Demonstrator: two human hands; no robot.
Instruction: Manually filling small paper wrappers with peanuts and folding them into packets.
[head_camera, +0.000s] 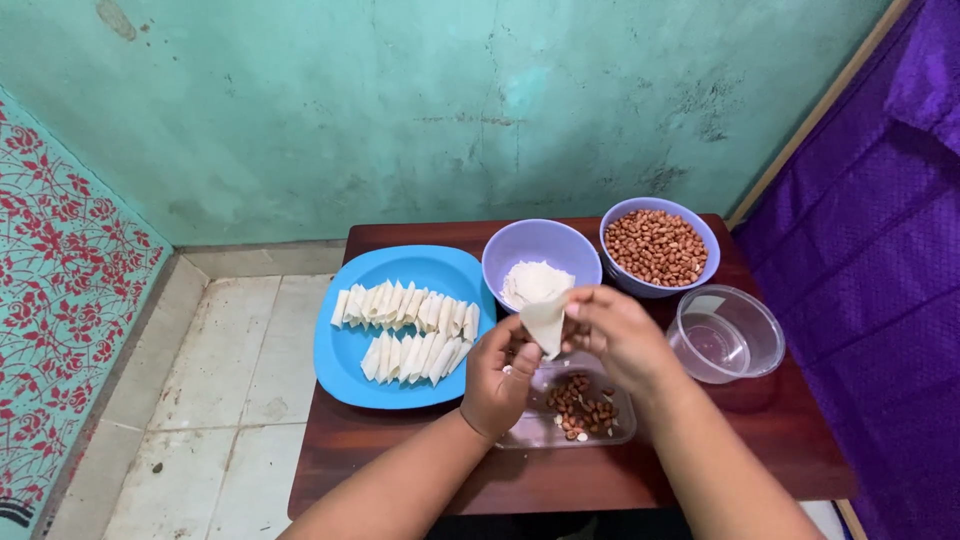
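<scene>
Both hands hold one small pale dough wrapper (545, 322) folded into a cone above the low wooden table (400, 460). My left hand (497, 380) pinches its lower end. My right hand (617, 335) grips its upper edge with the fingertips. Under the hands lies a clear shallow tray (560, 428) with several peanuts in it. A blue plate (345, 365) to the left carries two rows of folded wrappers (405, 330).
A lilac bowl of white flour (540, 268) and a lilac bowl of peanuts (658, 246) stand at the table's back. An empty clear plastic tub (728, 335) sits at the right. Teal wall behind, tiled floor at left, purple cloth at right.
</scene>
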